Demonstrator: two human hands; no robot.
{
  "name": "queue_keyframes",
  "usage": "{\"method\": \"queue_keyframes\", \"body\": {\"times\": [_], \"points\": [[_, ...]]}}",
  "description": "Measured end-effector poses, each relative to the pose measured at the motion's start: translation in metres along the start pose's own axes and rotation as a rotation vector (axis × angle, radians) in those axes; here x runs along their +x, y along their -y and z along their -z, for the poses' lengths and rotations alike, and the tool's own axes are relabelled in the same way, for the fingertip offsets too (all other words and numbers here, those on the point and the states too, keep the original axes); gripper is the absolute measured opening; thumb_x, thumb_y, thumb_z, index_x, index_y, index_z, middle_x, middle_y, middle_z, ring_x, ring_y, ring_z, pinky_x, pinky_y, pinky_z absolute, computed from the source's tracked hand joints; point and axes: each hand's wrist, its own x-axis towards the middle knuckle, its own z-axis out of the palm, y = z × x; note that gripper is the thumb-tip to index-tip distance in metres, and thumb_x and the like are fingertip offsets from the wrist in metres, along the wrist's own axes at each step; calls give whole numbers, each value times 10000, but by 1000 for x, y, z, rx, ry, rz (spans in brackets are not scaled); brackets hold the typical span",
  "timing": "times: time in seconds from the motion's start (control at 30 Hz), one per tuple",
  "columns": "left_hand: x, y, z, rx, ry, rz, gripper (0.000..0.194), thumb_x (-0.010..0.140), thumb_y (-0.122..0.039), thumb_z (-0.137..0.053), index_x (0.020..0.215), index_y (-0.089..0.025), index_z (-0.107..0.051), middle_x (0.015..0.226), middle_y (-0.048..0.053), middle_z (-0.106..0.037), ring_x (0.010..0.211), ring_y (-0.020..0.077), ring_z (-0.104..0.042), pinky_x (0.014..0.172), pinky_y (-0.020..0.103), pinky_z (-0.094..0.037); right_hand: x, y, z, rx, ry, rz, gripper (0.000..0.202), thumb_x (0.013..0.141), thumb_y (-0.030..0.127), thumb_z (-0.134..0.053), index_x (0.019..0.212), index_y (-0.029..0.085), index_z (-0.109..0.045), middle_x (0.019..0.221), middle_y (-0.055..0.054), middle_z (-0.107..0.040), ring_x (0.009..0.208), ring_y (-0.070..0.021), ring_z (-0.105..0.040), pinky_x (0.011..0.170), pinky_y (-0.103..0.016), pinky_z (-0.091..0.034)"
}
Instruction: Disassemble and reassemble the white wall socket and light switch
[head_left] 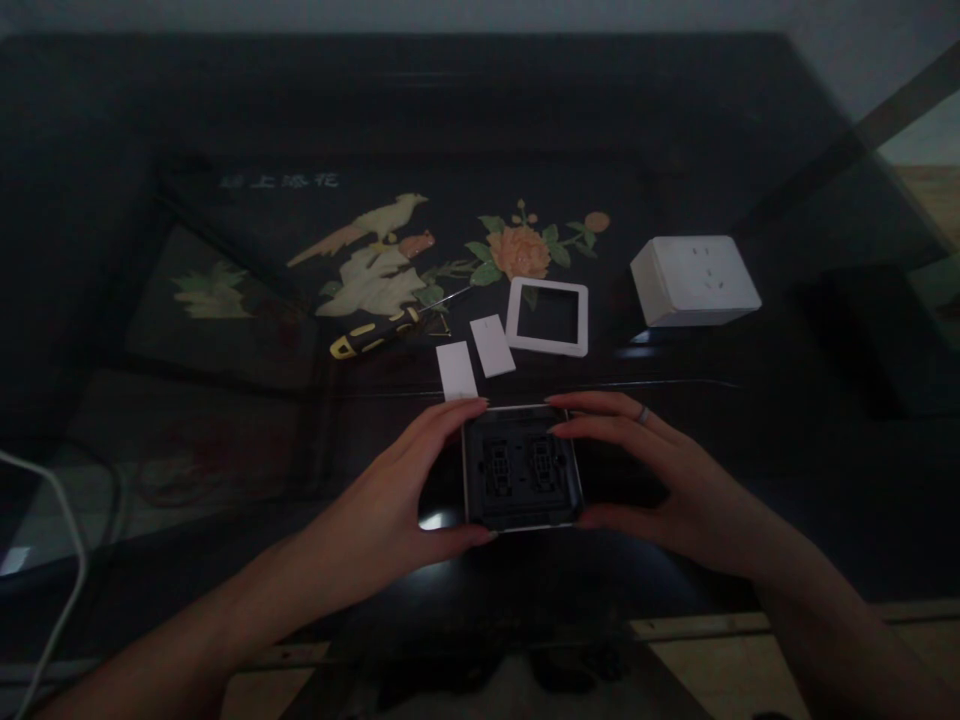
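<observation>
Between my hands is a wall switch body (523,485), square and black inside with two switch mechanisms facing up and a thin pale rim. My left hand (420,480) grips its left side, fingers at the far corner and thumb at the near one. Along the right side, my right hand (652,470) holds it with fingertips at the far edge and thumb near the close corner. Just beyond lie two white switch rocker covers, a left cover (457,371) and a right cover (493,346). A white square frame (548,348) rests beside them.
A black and yellow screwdriver (375,334) lies left of the covers, with a small screw (444,331) near its shaft. To the right stands a white block with a wall socket face (705,275). A white cable (79,550) hangs at the left. The dark glossy table (247,440) shows reflections.
</observation>
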Motion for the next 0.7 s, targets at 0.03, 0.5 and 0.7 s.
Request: {"method": "queue_keyframes", "body": {"times": [0.03, 0.5, 0.7], "points": [[0, 0, 0, 0, -1, -2, 884, 748, -247, -808, 1451, -370, -287, 1492, 35, -428, 1371, 254, -451, 1165, 466, -396, 0, 0, 0, -3, -2, 1, 562, 829, 313, -744, 1319, 318, -470, 1432, -90, -508, 1309, -227, -543, 1052, -407, -505], [2, -1, -1, 5, -13, 6, 857, 743, -259, -802, 1440, -336, -309, 1482, 52, -445, 1360, 263, -467, 1156, 475, -405, -1, 0, 0, 0, -5, 0, 552, 828, 310, -743, 1311, 318, -474, 1420, -86, -514, 1309, -225, -541, 1048, -408, -508], [1, -1, -1, 4, -15, -4, 863, 747, -269, -804, 1442, -342, -297, 1487, 50, -439, 1367, 254, -461, 1162, 467, -398, 0, 1, 1, -7, -8, 8, 537, 822, 313, -749, 1295, 299, -495, 1410, -95, -528, 1299, -229, -551, 1044, -409, -511]]}}
